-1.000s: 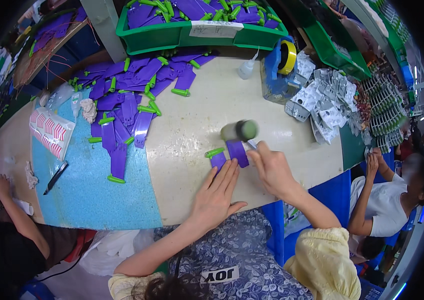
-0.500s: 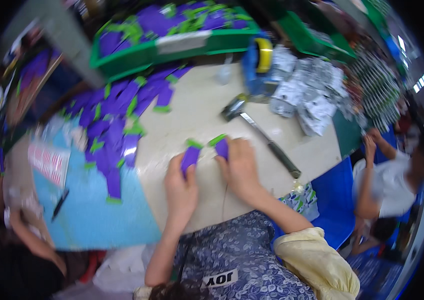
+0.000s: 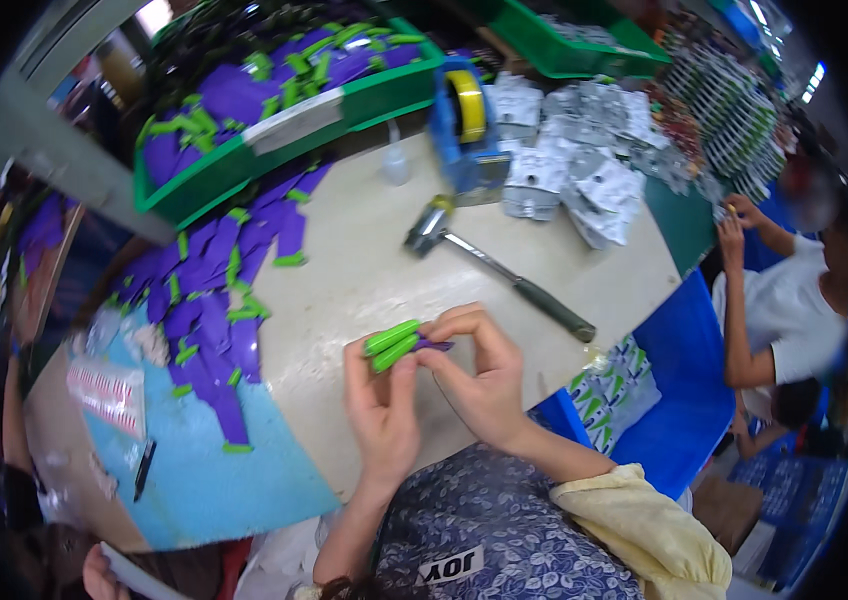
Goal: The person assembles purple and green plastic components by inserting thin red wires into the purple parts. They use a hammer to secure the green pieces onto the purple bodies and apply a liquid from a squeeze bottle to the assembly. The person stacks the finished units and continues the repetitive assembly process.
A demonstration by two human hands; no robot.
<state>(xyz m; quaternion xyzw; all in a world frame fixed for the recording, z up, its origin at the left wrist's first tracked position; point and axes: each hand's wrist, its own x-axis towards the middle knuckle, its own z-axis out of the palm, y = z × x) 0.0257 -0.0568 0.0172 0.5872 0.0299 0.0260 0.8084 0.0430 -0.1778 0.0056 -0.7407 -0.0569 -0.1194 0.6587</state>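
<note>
Close together over the near middle of the table, both my hands are closed on a pair of small flat purple pieces with green ends [image 3: 392, 345]. The two green ends lie side by side at my left hand [image 3: 384, 405], whose thumb and fingers pinch them. My right hand [image 3: 484, 375] pinches the purple part, mostly hidden behind its fingers. Beyond them a hammer [image 3: 504, 270] with a dark green grip lies slantwise. To the left, a loose pile of similar purple pieces [image 3: 209, 325] spreads over the table [image 3: 329, 270] and a light blue sheet [image 3: 234, 490].
At the back stand a green bin [image 3: 344, 110] full of purple pieces, a small white bottle [image 3: 396, 163], a blue tape dispenser [image 3: 472, 165] and silvery packets [image 3: 584, 170]. A blue crate [image 3: 689, 400] sits right. A black pen [image 3: 145, 470] lies left. Another person [image 3: 784, 310] works at right.
My hands have come together; the two purple pieces, held one in each hand before, now lie side by side. The head view has shifted, and a hand with a pale object shows at lower left.
</note>
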